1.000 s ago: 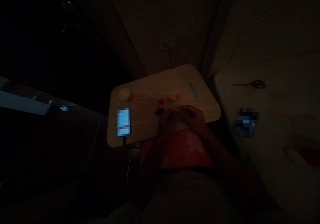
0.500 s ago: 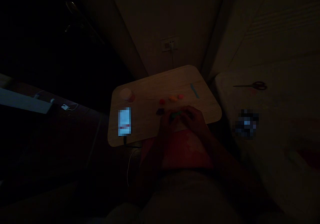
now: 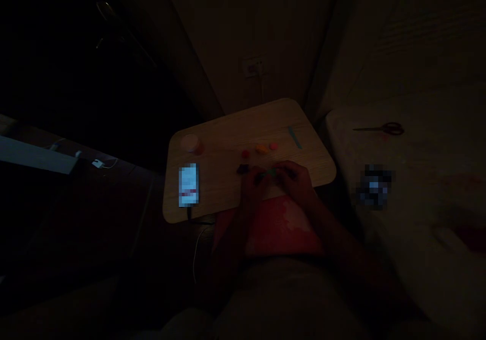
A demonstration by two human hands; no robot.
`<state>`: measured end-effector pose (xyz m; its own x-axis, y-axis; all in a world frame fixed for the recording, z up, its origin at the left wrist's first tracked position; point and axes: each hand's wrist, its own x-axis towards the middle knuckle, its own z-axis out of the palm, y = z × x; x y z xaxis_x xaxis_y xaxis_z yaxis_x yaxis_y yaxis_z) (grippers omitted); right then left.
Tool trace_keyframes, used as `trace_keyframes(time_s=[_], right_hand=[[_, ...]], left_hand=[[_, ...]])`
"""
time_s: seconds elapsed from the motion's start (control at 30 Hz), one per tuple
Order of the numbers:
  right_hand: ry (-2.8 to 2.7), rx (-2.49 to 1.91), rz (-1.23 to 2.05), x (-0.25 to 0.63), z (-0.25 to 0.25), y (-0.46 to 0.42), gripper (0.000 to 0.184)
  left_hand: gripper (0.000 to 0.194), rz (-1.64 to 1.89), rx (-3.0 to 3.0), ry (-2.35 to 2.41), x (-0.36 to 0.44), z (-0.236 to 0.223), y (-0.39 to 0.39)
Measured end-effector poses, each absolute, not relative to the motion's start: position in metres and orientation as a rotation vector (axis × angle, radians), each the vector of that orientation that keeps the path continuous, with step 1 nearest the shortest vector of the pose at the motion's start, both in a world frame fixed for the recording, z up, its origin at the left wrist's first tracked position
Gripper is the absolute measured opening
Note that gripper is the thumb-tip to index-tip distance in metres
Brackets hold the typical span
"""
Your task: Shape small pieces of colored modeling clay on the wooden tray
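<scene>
In dim light, a small green lump [image 3: 271, 171] that looks like modelling clay is between my two hands, low over the near edge of a small wooden table [image 3: 224, 188]. My left hand [image 3: 252, 182] has its fingers closed on the lump's left side. From the other side, the bent fingers of my right hand [image 3: 296, 178] grip it. A dark lump [image 3: 243, 168] lies just left of my left hand. Beyond the hands are a red ball [image 3: 246, 154], an orange lump [image 3: 261, 149] and a pink ball [image 3: 274, 146].
A thin blue-green strip [image 3: 294, 137] lies at the table's right. At the left stand a pale tub [image 3: 190, 142] and a lit, blurred phone [image 3: 189, 184] with a cable. Scissors [image 3: 383, 128] and a blurred object [image 3: 375, 185] rest on the pale surface to the right.
The green lump looks more stretched out between my fingers, and my hands have shifted slightly. The other things on the table lie as before.
</scene>
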<state>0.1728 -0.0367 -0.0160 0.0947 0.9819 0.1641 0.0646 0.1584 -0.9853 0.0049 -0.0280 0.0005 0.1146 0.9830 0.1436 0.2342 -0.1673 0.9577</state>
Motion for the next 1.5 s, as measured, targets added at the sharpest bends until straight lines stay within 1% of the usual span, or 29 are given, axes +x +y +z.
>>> trace_keyframes(time_s=[0.2, 0.37, 0.43, 0.47, 0.5, 0.57, 0.67, 0.77, 0.9, 0.97, 1.07, 1.13, 1.2, 1.27, 1.33, 1.4, 1.5], right_hand=[[-1.320, -1.113, 1.005, 0.176, -0.009, -0.038, 0.025], [-1.579, -1.020, 0.897, 0.178, -0.006, -0.037, 0.021], [-1.678, -1.029, 0.841, 0.177, -0.007, -0.036, 0.014], [-1.715, -1.040, 0.820, 0.177, -0.007, -0.036, 0.013], [-1.742, -1.049, 0.807, 0.177, -0.008, -0.036, 0.016], [-1.766, -1.044, 0.806, 0.177, -0.009, -0.037, 0.021], [-1.746, -1.013, 0.875, 0.178, -0.007, -0.038, 0.024], [-1.693, -1.021, 0.950, 0.178, -0.003, -0.039, 0.027], [-1.597, -1.063, 0.998, 0.175, 0.003, -0.040, 0.039], [-1.554, -1.073, 0.986, 0.173, 0.005, -0.040, 0.041], [-1.500, -1.068, 0.951, 0.171, 0.004, -0.039, 0.040], [-1.446, -1.077, 0.953, 0.171, 0.000, -0.038, 0.038], [-1.325, -1.131, 0.969, 0.173, -0.005, -0.035, 0.037], [-1.069, -1.223, 0.957, 0.175, -0.009, -0.033, 0.036], [-1.075, -1.260, 0.926, 0.176, -0.010, -0.031, 0.032], [-1.230, -1.247, 0.879, 0.176, -0.009, -0.030, 0.026], [-1.332, -1.221, 0.861, 0.176, -0.008, -0.030, 0.030]], left_hand=[[0.033, 1.119, 1.601, 1.194, 0.004, 0.000, -0.028], [0.041, 1.180, 1.557, 1.237, 0.003, -0.008, -0.027], [0.043, 1.192, 1.555, 1.255, 0.003, -0.009, -0.028], [0.043, 1.200, 1.559, 1.263, 0.003, -0.008, -0.028], [0.040, 1.206, 1.567, 1.264, 0.004, -0.007, -0.029], [0.030, 1.215, 1.594, 1.243, 0.005, -0.004, -0.031], [0.029, 1.178, 1.648, 1.170, 0.005, 0.001, -0.032], [0.020, 1.129, 1.665, 1.128, 0.005, 0.003, -0.032], [0.022, 1.164, 1.569, 1.159, 0.006, 0.004, -0.032], [0.022, 1.177, 1.531, 1.206, 0.009, 0.004, -0.032], [0.025, 1.186, 1.511, 1.252, 0.012, 0.003, -0.033], [0.029, 1.196, 1.482, 1.252, 0.012, 0.001, -0.033], [0.036, 1.261, 1.384, 1.263, 0.008, -0.003, -0.032], [0.043, 1.407, 1.193, 1.298, 0.002, -0.006, -0.031], [0.046, 1.469, 1.138, 1.279, -0.002, -0.008, -0.032], [0.044, 1.393, 1.200, 1.261, -0.004, -0.009, -0.034], [0.038, 1.231, 1.349, 1.201, -0.001, -0.006, -0.036]])
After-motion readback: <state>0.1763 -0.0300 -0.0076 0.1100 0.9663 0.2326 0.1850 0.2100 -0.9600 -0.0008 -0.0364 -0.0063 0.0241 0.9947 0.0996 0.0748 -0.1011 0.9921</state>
